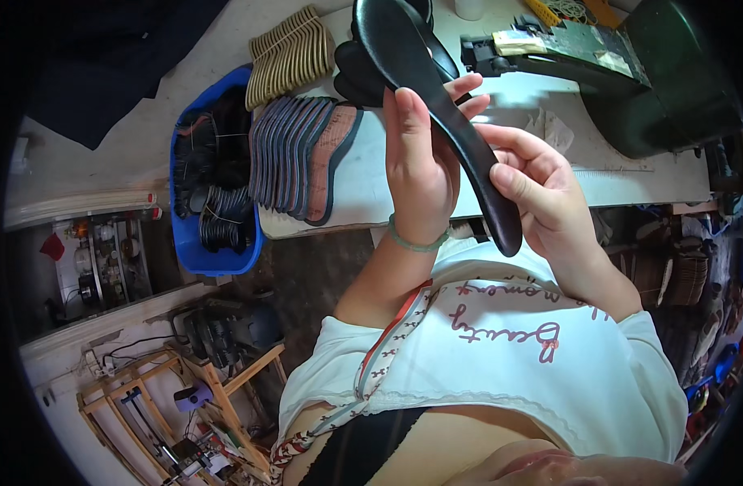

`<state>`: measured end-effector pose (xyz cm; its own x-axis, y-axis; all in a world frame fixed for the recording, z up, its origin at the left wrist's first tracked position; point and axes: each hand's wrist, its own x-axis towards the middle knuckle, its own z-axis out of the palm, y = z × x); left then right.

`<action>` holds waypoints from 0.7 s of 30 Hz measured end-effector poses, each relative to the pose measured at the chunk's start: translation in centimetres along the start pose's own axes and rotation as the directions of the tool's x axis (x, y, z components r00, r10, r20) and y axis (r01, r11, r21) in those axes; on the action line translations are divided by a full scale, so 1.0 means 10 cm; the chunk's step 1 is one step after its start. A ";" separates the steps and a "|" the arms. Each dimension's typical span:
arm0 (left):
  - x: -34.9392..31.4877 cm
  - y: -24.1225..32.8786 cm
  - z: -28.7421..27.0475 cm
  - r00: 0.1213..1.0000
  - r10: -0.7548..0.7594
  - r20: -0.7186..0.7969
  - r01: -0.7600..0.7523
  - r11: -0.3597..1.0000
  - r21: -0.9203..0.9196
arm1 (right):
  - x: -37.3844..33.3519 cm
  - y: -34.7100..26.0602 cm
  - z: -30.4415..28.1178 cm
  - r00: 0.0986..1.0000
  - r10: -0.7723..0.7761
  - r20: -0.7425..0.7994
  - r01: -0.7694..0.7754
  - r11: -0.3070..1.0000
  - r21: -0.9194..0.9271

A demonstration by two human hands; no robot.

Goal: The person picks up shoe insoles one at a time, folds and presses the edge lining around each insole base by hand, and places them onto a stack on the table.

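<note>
A glossy black shoe insole (400,49), broad at its far end and narrow at its near end, is held up over the worktable's front edge. My left hand (420,150) grips it around the middle, thumb on top and fingertips showing past the far side. My right hand (537,174) pinches the narrow heel part between thumb and fingers. Behind the held insole lie more black insole-shaped pieces (355,73), partly hidden by it. To the left of my left hand, a fanned row of dark-edged insoles (302,158) rests on the table, a reddish-brown face showing at its end.
A tied bundle of gold-beige insoles (289,53) sits behind that row. Left of it stands a blue bin (217,263) with bundled black pieces. A green machine (655,89) occupies the table's right side, near a crumpled white cloth (553,130). Wooden frames (217,389) stand lower left.
</note>
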<state>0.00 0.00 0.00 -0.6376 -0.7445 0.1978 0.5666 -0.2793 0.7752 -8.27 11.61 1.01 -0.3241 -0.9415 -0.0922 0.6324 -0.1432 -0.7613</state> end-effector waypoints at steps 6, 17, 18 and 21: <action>-0.07 -0.03 0.13 0.995 -0.074 -0.070 0.061 0.983 -0.175 | -0.06 0.07 -0.06 0.998 -0.015 -0.057 0.015 1.000 -0.008; -0.16 0.05 0.30 0.948 0.000 -0.318 0.011 0.999 0.034 | -0.15 0.04 -0.15 0.975 0.052 0.217 -0.090 0.982 0.167; -0.16 0.05 0.29 0.954 0.037 -0.297 -0.015 0.997 0.076 | -0.16 0.04 -0.17 0.971 0.066 0.231 -0.105 0.981 0.162; -0.17 0.07 0.34 0.966 0.093 -0.242 -0.062 0.989 0.134 | -0.19 0.06 -0.21 0.953 0.061 0.295 -0.121 0.975 0.187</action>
<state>-0.26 3.16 2.25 -0.4368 -0.8918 0.1178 0.5298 -0.1492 0.8349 -8.79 13.95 -0.63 -0.0625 -0.9965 0.0548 0.7869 -0.0830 -0.6114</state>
